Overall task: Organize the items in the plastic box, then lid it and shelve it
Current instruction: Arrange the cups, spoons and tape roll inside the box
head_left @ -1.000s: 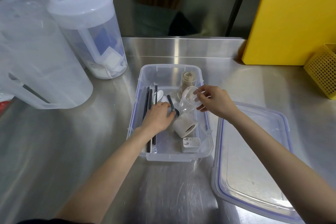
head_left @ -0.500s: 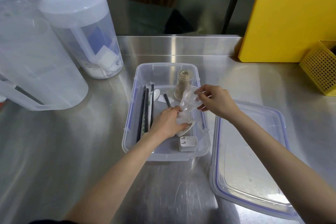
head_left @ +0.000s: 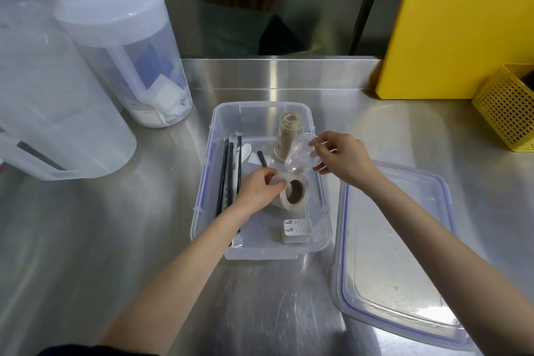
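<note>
While the clear rectangular plastic box (head_left: 261, 251) sits open on the brushed steel counter (head_left: 115, 240), both hands work inside it. The left hand (head_left: 260, 186) curls its fingers round the rim of a white roll of tape with a brown cardboard core (head_left: 294, 192), which lies tilted near the middle of the box. The right hand (head_left: 342, 157) pinches the rim of a small clear plastic cup (head_left: 300, 154), held tipped on its side above the box's right wall. Behind that cup stands a stack of clear cups with brownish contents (head_left: 289, 136) in the far right corner. Long black straws (head_left: 226, 173) lie along the left wall, beside a white plastic spoon (head_left: 247, 150). A white plug adapter (head_left: 297, 230) rests at the near right; its printed marks are too small to read. The box's clear lid with a blue seal (head_left: 396, 263) lies flat on the counter just right of the box. Two translucent lidded pitchers (head_left: 124, 46) stand at the far left, a yellow board (head_left: 462, 23) and a yellow perforated basket (head_left: 508, 107) at the far right.
</note>
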`<state>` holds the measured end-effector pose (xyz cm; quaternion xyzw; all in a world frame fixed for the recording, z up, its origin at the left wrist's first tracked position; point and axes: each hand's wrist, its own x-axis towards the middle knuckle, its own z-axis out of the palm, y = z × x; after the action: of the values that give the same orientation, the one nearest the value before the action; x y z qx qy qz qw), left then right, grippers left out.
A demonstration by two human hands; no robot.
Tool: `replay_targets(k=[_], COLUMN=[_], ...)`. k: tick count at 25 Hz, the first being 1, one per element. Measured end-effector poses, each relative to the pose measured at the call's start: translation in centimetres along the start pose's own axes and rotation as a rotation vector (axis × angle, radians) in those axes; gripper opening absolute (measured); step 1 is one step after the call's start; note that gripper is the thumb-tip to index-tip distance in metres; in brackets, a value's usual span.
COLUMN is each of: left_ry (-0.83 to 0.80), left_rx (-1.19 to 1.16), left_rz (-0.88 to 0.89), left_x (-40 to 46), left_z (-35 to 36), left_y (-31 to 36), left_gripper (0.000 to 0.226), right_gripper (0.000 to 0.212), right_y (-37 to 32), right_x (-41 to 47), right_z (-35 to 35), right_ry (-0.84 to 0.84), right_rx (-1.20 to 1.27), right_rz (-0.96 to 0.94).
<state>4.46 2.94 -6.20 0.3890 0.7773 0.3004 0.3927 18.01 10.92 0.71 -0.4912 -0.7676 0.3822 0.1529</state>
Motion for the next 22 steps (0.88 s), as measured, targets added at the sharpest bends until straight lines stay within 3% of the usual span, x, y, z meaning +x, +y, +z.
replay_targets(k=[7,14,22], left_ry=[-0.074,-0.16,-0.21], left_rx=[-0.076,0.118,0.172], left_rz=[-0.085,-0.024,-0.013], left_x=[0.5,0.4,-0.1], left_z=[0.5,0.5,-0.4], left_y=[-1.3,-1.5,-1.5], left_gripper=[0.037,0.035,0.036], right_gripper=[0.027,0.027,0.026], right_y=[0.3,0.2,0.0], right_x=[0.0,0.0,-0.1], right_z=[0.2,0.8,1.5], right_ry=[-0.004,-0.032,-0.065], right_rx=[-0.001,-0.008,-0.051], right_rz=[0.002,0.012,-0.003])
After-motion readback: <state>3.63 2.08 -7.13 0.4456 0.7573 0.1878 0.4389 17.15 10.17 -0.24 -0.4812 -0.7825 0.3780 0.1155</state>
